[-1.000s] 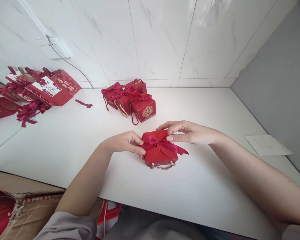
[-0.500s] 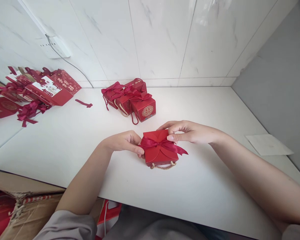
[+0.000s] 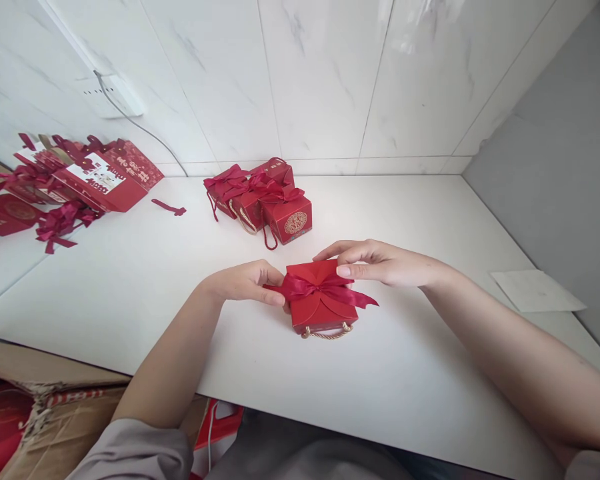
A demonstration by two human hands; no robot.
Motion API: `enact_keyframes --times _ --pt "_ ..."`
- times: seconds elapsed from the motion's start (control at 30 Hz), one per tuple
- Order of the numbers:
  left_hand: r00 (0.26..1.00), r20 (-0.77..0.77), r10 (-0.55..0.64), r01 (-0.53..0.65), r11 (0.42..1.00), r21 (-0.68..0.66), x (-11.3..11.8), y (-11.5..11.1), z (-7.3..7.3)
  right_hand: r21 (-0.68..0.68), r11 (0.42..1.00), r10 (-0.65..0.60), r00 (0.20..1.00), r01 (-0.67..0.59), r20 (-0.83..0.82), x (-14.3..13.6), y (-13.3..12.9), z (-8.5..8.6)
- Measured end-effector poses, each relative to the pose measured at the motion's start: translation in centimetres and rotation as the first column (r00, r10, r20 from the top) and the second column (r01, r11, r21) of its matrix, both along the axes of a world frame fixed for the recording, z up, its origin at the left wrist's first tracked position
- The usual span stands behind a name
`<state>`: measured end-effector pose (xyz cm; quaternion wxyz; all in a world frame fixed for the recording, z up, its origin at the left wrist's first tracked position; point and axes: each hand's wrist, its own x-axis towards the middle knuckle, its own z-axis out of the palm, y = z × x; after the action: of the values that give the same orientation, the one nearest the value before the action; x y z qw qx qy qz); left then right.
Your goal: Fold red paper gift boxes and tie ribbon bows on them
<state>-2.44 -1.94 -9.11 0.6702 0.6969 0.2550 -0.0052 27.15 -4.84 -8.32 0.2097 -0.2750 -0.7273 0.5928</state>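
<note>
On the white tabletop in front of me sits a small red gift box [image 3: 323, 315], its rounded flaps closed on top. A dark red satin ribbon [image 3: 317, 288] is tied in a bow across it, one tail lying out to the right. A twisted gold cord handle [image 3: 329, 333] hangs on the near side. My left hand [image 3: 253, 283] grips the box's left side, its thumb by the left ribbon tail and its other fingers partly hidden. At the far right corner, my right hand [image 3: 375, 262] holds the box, thumb over the top edge and fingers behind.
Several finished red boxes with bows [image 3: 265, 200] stand against the tiled wall. More red boxes and ribbons [image 3: 95, 173] are heaped at the left. A loose ribbon strip [image 3: 169, 207] lies between them. White paper [image 3: 537, 291] rests at the right; a cardboard box [image 3: 65, 420] sits below the table edge.
The left tail of the ribbon now shows, sticking out past my left thumb. My right thumb has shifted slightly on the box top. The box has hardly moved.
</note>
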Motion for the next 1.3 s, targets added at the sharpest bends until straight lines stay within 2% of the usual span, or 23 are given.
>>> enact_keyframes --times 0.23,0.43,0.73,1.13,1.3 --pt "0.989 -0.027 0.142 -0.143 0.989 -0.025 0.5 -0.5 0.3 -0.002 1.0 -0.024 1.0 0.024 -0.005 -0.2 -0.1 -0.1" --pt "0.978 -0.014 0.209 -0.21 0.977 -0.03 0.8 -0.7 -0.2 0.026 1.0 -0.003 1.0 0.003 0.021 -0.2 -0.1 -0.2" --pt "0.986 0.023 0.163 -0.164 0.984 0.067 1.7 -1.3 0.2 -0.009 1.0 -0.006 1.0 0.006 0.026 -0.7 -0.3 0.0" --pt "0.962 -0.003 0.272 -0.272 0.962 0.03 1.5 -1.2 0.0 -0.112 0.994 -0.003 0.995 -0.009 -0.102 -0.2 0.0 -0.1" --pt "0.964 0.001 0.266 -0.266 0.964 -0.028 1.4 -1.2 0.1 -0.096 0.995 -0.012 0.999 0.007 -0.053 -0.2 0.2 -0.4"
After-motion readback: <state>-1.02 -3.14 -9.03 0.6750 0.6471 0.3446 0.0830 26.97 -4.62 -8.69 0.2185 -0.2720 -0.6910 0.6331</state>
